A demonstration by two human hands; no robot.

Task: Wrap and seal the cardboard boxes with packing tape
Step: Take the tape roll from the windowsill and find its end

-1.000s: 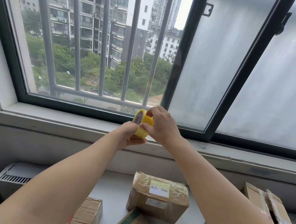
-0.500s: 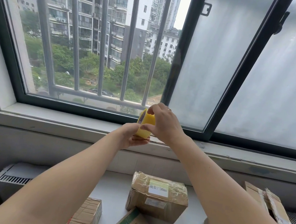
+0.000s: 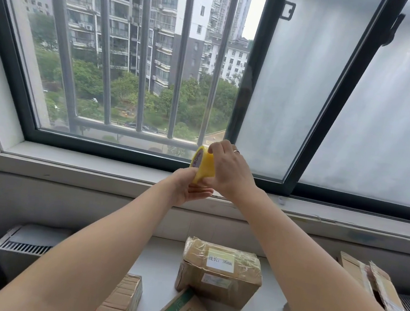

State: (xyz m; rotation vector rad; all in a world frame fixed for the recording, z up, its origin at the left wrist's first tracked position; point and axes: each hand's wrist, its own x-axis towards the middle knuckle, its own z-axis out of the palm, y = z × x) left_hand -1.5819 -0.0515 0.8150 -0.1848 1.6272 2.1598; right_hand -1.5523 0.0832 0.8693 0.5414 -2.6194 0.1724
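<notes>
bare table (image 3: pixel 163 264) gap between left boxes (image 3: pixel 120 300) and wrapped box (image 3: pixel 220 274).

Barred window (image 3: pixel 183 53); apartment blocks (image 3: pixel 126 22), trees (image 3: pixel 86 78) outside; radiator grille (image 3: pixel 24 247) below.

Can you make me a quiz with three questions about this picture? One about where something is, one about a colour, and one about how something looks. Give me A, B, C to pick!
1. Where is the tape roll?
A) lying on the table
B) held up in front of the window
C) inside a box

2. What colour is the tape roll?
A) yellow
B) blue
C) red

3. How is the cardboard box with the white label?
A) torn wide open
B) squashed flat
C) closed and wrapped in shiny tape

Answers:
1 B, it is raised against the window glass.
2 A, its outer band is bright yellow.
3 C, its flaps are shut under crinkly clear tape.
</notes>
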